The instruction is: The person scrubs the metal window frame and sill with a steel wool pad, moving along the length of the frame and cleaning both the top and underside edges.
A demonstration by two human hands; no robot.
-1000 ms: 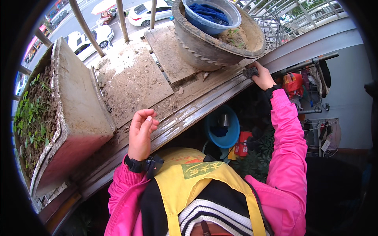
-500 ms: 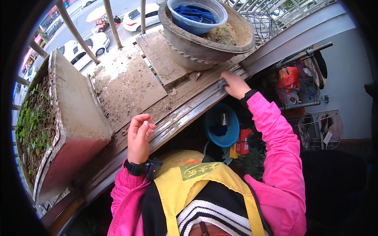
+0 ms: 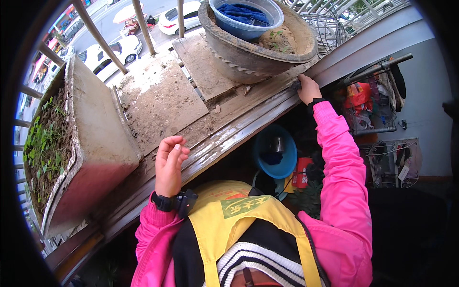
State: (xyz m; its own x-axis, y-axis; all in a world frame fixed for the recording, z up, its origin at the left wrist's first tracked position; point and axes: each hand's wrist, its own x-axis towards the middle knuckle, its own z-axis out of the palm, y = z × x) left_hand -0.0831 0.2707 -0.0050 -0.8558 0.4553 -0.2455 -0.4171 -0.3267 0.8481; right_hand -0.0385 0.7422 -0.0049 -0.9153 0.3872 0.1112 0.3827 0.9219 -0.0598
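My right hand (image 3: 309,90) reaches out along the metal window track (image 3: 229,128), near the base of the big round clay pot. Its fingers are closed round a small dark grey wad (image 3: 297,86), pressed on the track; whether it is cloth or a scouring pad I cannot tell. Wet, shiny streaks run along the track between my hands. My left hand (image 3: 169,165) is raised beside the dirty ledge (image 3: 158,103), palm up, its fingers loosely bent and apart with nothing in them.
A round clay pot (image 3: 258,62) holds soil and a blue basin (image 3: 246,31) with a dark blue cloth (image 3: 243,14). At left stands a planter (image 3: 95,129) of seedlings. Bars (image 3: 98,36) line the outer side. Below the track are a blue tub (image 3: 287,160) and a wire rack (image 3: 377,95).
My right hand has slid the grey wad along the track, away to the upper right. My left hand stays nearly where it was. The view has shifted slightly.
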